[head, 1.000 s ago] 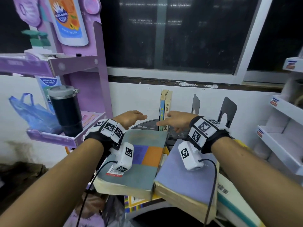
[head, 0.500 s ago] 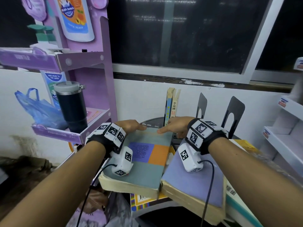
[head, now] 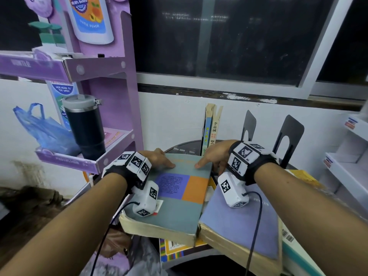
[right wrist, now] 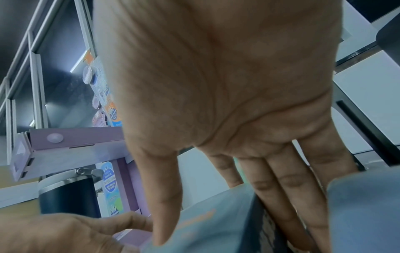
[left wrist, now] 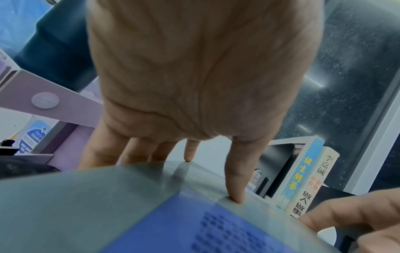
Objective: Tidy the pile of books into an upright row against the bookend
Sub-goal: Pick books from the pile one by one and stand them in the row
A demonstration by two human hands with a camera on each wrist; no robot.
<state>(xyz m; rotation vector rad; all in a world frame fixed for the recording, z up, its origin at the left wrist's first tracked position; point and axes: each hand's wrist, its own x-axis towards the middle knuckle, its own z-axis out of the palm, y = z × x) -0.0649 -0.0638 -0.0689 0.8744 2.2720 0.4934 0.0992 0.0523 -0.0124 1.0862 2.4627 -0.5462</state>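
Lowered since a second ago onto grey book [head: 179, 198], both hands clasping its far edge, left hand [head: 157, 159] and right hand [head: 214, 156] thumbs on the cover, fingers curled behind, likely to tip it upright beside standing books [head: 211, 132] near bookend [head: 289, 136].

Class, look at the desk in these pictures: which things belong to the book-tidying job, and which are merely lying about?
Part of the job:
- grey-green book under both thumbs, left hand and right hand at its far edge
- lavender book
- two upright books
- black bookends

Just lying about:
- black tumbler
- blue plastic bag
- purple display stand
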